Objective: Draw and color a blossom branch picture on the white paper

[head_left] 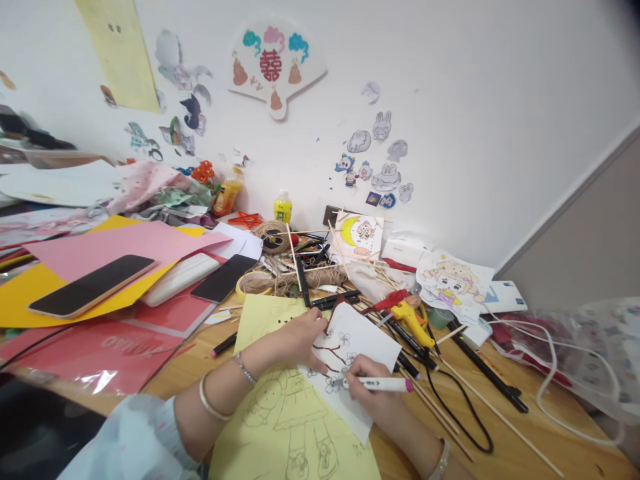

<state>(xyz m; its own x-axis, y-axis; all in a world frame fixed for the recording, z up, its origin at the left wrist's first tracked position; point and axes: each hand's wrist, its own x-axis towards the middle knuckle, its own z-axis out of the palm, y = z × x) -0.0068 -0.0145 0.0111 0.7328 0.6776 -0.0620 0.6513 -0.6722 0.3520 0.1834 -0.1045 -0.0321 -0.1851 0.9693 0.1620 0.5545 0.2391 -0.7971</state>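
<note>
My right hand (371, 387) is closed around a white marker (385, 384) with a pink end, its tip at a flower outline on a white sheet (370, 343). Brown branches and several small flowers are drawn on that sheet. With fingers apart, my left hand (305, 337) rests on the sheet's left side, thumb and fingers either side of a drawn branch. Beneath lies a larger yellow paper (270, 427) bearing a pencil figure with a skirt and shoes.
Phones (95, 285) and coloured papers lie left. Behind are twine (274, 237), black markers, sticks and bottles (283, 207). A yellow glue gun (413, 323), looped cables and a coloured drawing (453, 283) are at right.
</note>
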